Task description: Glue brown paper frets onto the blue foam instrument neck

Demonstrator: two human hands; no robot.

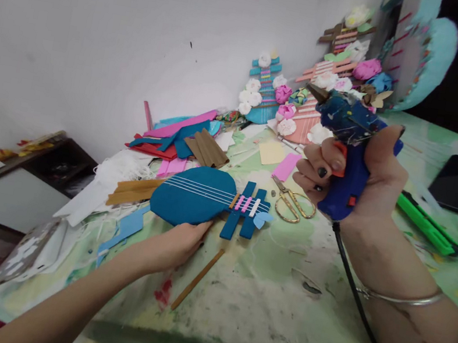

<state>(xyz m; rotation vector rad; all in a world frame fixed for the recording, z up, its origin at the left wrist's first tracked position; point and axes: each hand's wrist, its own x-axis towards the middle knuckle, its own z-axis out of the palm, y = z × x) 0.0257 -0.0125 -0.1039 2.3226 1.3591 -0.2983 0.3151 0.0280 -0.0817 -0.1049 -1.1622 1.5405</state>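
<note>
The right hand [382, 172] wraps round a blue glue gun [351, 169]; the left hand [183, 243] grips a teal lute [194, 204] by its edge.

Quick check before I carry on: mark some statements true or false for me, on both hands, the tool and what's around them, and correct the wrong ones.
1. The right hand holds a blue glue gun. True.
2. The left hand is on the gold-handled scissors. False: it is at the near edge of the blue toy guitar.
3. The scissors lie on the table. True.
4. The glue gun's nozzle is pressed against the toy guitar. False: the gun is raised, its nozzle apart from the guitar.
5. A thin brown strip lies nearer the person than the toy guitar. True.
6. The toy guitar's strings are red. False: they are white.
</note>
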